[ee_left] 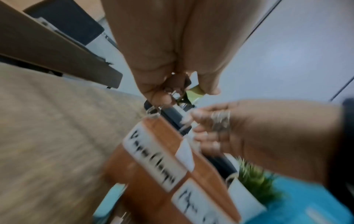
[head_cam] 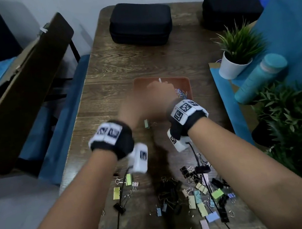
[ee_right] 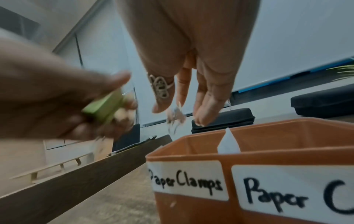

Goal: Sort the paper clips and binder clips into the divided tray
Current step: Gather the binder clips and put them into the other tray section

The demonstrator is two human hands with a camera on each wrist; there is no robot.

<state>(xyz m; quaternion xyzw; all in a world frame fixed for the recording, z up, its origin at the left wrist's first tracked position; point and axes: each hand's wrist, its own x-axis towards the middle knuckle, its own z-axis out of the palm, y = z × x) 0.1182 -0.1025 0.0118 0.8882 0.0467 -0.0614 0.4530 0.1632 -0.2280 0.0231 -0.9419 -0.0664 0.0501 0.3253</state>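
Left hand fingers grasping green binder clip; right hand fingers released, extended above orange tray.

An orange divided tray, labelled "Paper Clamps" and "Paper C…", holds coloured paper clips on its right; assorted binder clips lie scattered nearer.

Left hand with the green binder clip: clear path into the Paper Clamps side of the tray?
Probably yes. The left hand grips the green binder clip beside the orange tray; the right hand hovers above that end and may crowd it.
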